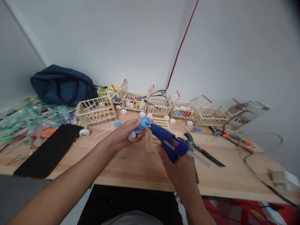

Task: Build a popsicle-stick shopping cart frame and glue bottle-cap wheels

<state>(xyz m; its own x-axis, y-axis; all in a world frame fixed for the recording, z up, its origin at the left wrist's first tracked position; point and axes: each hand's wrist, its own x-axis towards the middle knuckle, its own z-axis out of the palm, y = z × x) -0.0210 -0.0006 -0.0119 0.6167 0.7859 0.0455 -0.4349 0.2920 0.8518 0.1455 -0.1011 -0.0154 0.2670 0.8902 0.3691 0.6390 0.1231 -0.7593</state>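
My left hand point(126, 135) is closed around several bottle caps: a light blue cap point(145, 121) pinched at the fingertips, a darker blue one point(138, 129) and a white one point(132, 135) in the palm. My right hand point(174, 162) grips a blue hot glue gun point(169, 142), its nozzle touching the light blue cap. Just behind the hands a small cart of wooden sticks point(154, 134) stands on the wooden table point(131, 165).
A row of stick carts point(159, 106) lines the wall, with loose caps point(123, 111) around them. Pliers point(201, 150) and orange-handled tools point(236, 140) lie right, a black phone point(50, 150) and plastic wrappers point(25, 118) left, a dark blue bag point(62, 84) behind.
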